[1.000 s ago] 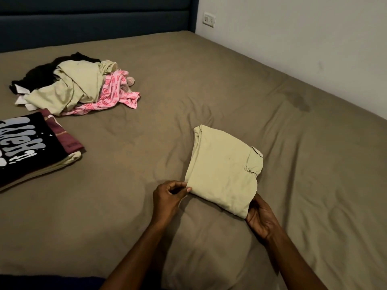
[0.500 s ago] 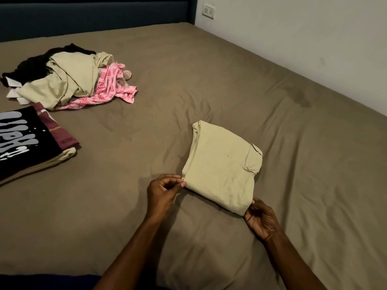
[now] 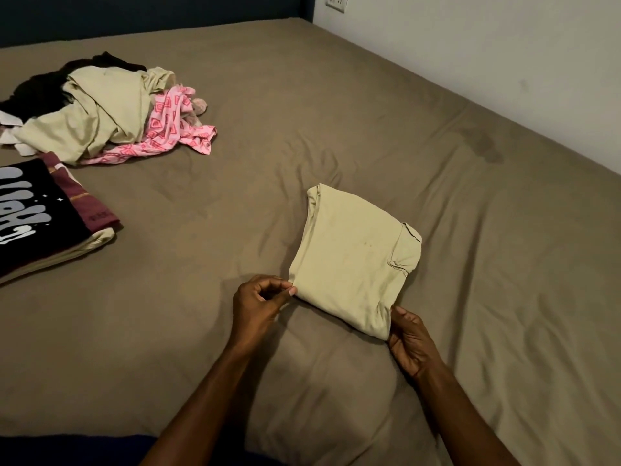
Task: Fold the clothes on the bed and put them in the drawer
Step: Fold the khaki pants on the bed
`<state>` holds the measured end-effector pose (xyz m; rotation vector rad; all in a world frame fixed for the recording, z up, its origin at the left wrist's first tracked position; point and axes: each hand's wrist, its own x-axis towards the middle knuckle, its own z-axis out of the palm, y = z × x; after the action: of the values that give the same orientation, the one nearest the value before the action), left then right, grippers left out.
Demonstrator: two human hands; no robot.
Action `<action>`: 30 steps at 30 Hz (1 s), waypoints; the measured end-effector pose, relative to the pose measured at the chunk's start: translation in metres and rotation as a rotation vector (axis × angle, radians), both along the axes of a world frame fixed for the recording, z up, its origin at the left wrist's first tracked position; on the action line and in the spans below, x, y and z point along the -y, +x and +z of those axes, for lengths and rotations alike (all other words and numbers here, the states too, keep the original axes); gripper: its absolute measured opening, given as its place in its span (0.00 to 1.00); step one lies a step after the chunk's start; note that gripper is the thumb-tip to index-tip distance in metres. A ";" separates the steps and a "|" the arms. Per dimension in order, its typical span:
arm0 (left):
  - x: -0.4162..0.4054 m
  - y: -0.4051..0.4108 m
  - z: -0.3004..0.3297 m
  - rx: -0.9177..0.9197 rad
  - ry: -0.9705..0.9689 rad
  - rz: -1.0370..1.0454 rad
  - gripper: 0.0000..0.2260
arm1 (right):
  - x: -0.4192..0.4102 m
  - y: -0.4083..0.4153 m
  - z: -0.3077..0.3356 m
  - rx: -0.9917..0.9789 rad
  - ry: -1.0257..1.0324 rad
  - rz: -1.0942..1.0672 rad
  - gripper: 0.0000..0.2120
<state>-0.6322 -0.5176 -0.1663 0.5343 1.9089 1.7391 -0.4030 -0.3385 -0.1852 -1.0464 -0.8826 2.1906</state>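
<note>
Head view: left hand (image 3: 260,302) and right hand (image 3: 408,338) each pinched a near corner of the folded shirt (image 3: 353,260), its length running away up the bed (image 3: 336,112).

So the folded shirt (image 3: 353,260) sits on the bed (image 3: 336,112) a bit right of the middle, close to the near side. Left hand (image 3: 258,307) is at its near-left corner and right hand (image 3: 408,338) at its near-right corner, both touching the cloth. Way off to the left there's a stack of folded clothes (image 3: 43,216) at the edge of view, and right behind that a loose heap of clothes (image 3: 100,109), nearer the headboard (image 3: 151,11). The wall (image 3: 487,45) runs along the bed's right side, with a socket (image 3: 336,0) on it up by the far corner.
</note>
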 end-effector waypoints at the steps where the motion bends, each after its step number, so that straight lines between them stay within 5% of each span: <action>1: 0.000 0.000 0.002 0.044 0.011 0.000 0.05 | 0.000 -0.003 -0.001 0.035 0.014 -0.031 0.11; 22: 0.004 -0.022 -0.004 0.289 0.137 0.142 0.07 | 0.024 -0.009 0.008 0.174 0.150 -0.052 0.15; 28: 0.017 -0.033 0.000 0.127 -0.077 0.024 0.05 | 0.022 -0.004 0.026 0.434 0.206 0.205 0.11; 30: 0.018 -0.035 0.005 0.057 -0.173 -0.010 0.04 | 0.007 0.007 0.043 0.658 0.339 0.261 0.09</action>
<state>-0.6669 -0.5352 -0.1615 0.4243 1.9888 1.5484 -0.3964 -0.3452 -0.1420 -1.5687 -1.6932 1.7905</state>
